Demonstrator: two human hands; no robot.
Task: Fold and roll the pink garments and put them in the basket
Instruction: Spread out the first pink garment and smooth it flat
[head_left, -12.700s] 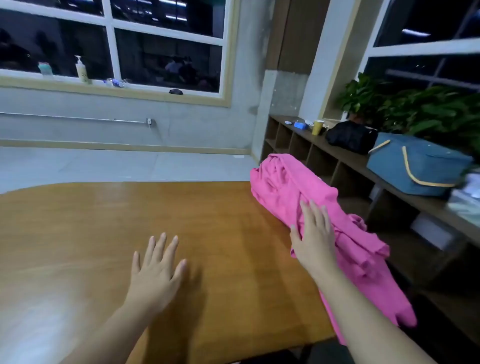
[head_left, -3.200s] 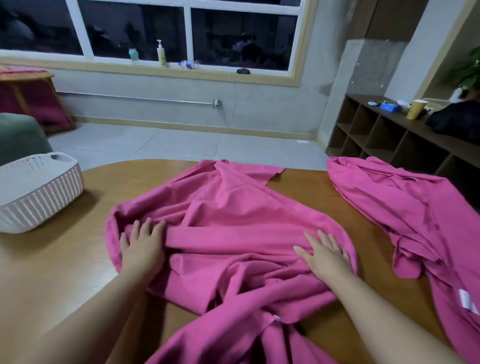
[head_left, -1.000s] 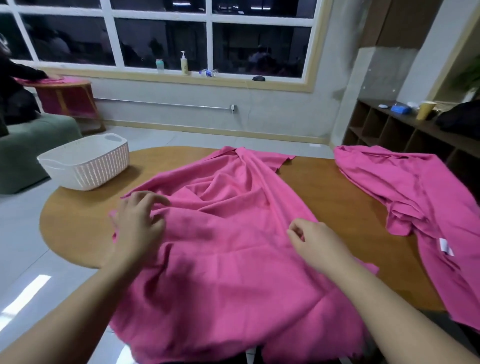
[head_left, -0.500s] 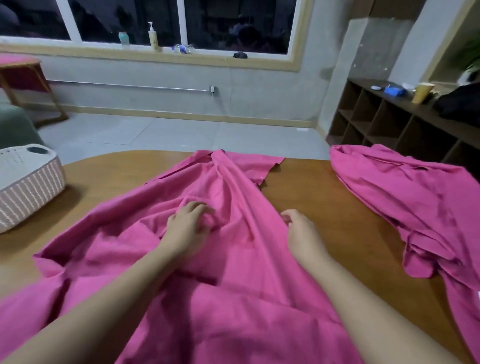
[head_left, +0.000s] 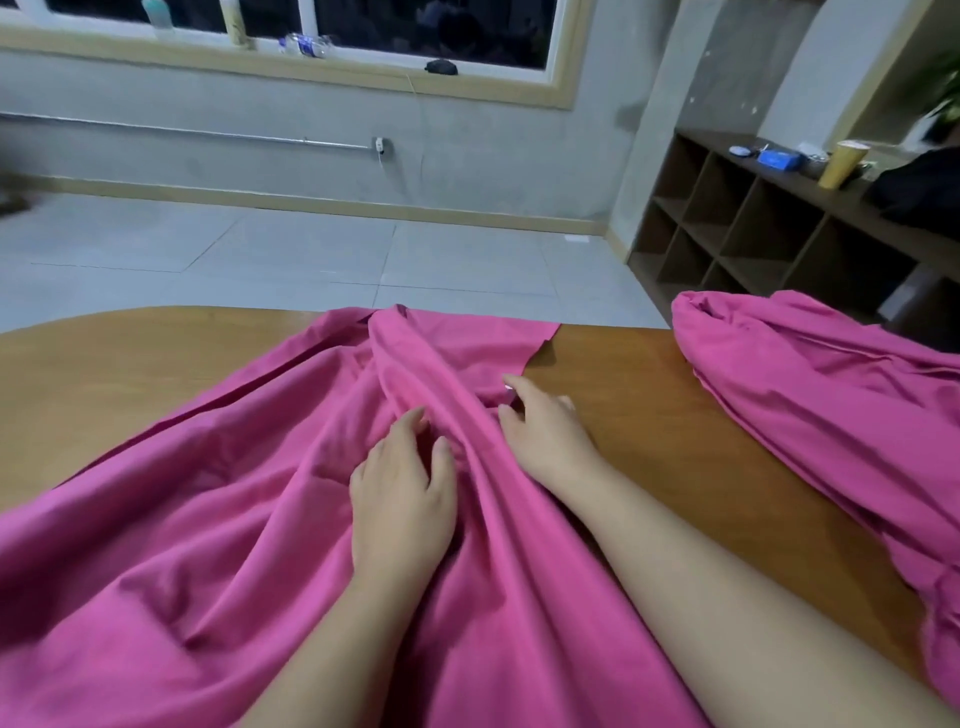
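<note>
Your left hand (head_left: 402, 501) lies palm-down on the spread pink garment (head_left: 249, 519), fingers relaxed and slightly bent, pressing the cloth and gripping nothing. Your right hand (head_left: 545, 434) rests at the garment's right edge, fingers loosely extended, fingertips touching a raised ridge of fabric near what looks like a small white tag; whether any finger pinches cloth cannot be told from this view. The garment covers most of the near wooden table (head_left: 649, 415), its far end reaching the table's far edge, its near end running out of frame toward you. Long creases fan from the far end, so it is not yet flat. Judgement: thin, soft, light cloth, no stiffness, drapes and bunches readily; it should slide easily on the polished wood, so expect it to creep when pushed. Take it by hems or corners, not mid-panel, where a grab only gathers wrinkles. Smooth outward from the centre with flat palms before folding; keep tension while rolling or the roll will likely loosen. A second pink garment (head_left: 831, 405) lies heaped at the table's right side, well apart from your hands. The basket is not in view. A dark cubby shelf (head_left: 753, 234) stands beyond on the right.
</note>
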